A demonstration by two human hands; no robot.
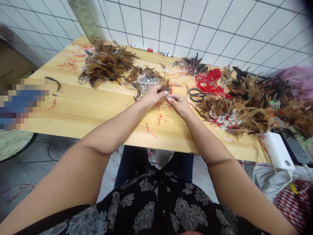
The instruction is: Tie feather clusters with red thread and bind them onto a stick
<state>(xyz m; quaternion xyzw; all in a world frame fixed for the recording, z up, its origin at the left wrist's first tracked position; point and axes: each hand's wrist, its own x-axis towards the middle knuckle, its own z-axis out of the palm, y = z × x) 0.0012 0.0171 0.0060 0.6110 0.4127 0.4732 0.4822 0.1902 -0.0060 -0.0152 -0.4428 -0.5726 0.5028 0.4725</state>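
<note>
My left hand [154,95] is closed in a pinch on a small brown feather bunch [167,85] that fans out above its fingertips. Close against it, my right hand [180,104] pinches at the quill end, where a bit of red thread [168,101] shows between the fingers. Just behind my left hand lies a loose pile of feathers [146,81] with pale fluffy ends. Red thread scraps [160,120] are scattered on the wooden table [117,114] below my hands. To the right are black-handled scissors [197,95] beside a heap of red thread [208,80].
A big brown feather pile [107,65] lies at the back left. More feather bunches [254,114] crowd the right side, near a white power bank [279,150] and a phone [294,147]. A red marker [141,48] rests by the tiled wall [171,23].
</note>
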